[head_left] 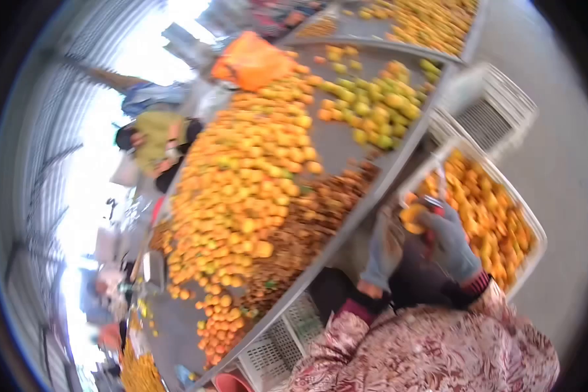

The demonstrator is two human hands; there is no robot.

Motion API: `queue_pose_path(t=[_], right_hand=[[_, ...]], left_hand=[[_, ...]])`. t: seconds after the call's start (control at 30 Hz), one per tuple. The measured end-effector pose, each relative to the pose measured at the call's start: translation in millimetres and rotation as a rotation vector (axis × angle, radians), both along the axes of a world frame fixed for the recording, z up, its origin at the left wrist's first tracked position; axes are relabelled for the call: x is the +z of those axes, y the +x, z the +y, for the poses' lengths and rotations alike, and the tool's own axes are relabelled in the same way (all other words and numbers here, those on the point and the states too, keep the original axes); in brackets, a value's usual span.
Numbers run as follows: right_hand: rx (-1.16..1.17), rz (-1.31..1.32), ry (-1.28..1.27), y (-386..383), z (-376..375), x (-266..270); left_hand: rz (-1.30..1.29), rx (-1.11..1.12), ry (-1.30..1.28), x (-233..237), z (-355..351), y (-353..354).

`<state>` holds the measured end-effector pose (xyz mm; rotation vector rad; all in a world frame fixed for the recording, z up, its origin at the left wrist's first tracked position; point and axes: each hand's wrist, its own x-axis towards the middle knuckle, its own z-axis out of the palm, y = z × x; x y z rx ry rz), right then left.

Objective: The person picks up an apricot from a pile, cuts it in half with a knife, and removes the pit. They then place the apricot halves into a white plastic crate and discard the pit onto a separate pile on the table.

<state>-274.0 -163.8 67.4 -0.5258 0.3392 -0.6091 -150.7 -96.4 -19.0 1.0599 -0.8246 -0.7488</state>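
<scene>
My left hand (387,243), in a grey glove with brown stains, is closed on a round orange fruit (411,219) at the near corner of a white crate. My right hand (451,232), gloved in grey too, wraps round a red-handled tool (430,243). Some metal shows beside the fruit, but blur hides the tool's exact kind. Both hands are close together above my lap. Many orange fruits (496,215) fill the white crate (536,238) to the right of my right hand.
A long grey table (346,140) carries a heap of orange fruits (235,176), brown scraps (320,206) and greenish-yellow fruits (385,104). A second white crate (503,111) stands beyond the full one. Across the table a person in a yellow-green top (157,140) sits.
</scene>
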Motion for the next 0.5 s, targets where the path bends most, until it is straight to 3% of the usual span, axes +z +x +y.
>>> queue_pose_path(t=[0.03,0.07,0.13,0.17,0.23,0.3,0.37,0.43,0.5], right_hand=[[-0.006,0.069,-0.032,1,-5,-10],[-0.028,0.148,-0.061,4,-7,-18],[-0.003,0.104,-0.060,18,-1,-19],[0.000,0.085,-0.046,23,2,-20],[0.020,0.110,-0.076,35,9,-16],[0.075,0.116,-0.045,45,18,-17],[-0.027,0.181,-0.070,56,24,-20],[0.128,0.231,-0.105,49,19,-15],[0.206,0.331,-0.139,47,18,2]], left_hand=[[0.749,-0.202,0.008,19,2,1],[0.718,-0.172,-0.016,38,12,-1],[0.028,-0.056,0.250,62,26,-10],[0.023,-0.042,0.243,54,29,-7],[-0.456,0.225,0.206,41,31,2],[-0.372,0.240,0.261,47,43,9],[-0.640,0.322,0.285,67,55,15],[-0.627,0.417,0.264,77,64,23],[0.217,0.321,-0.069,85,74,36]])
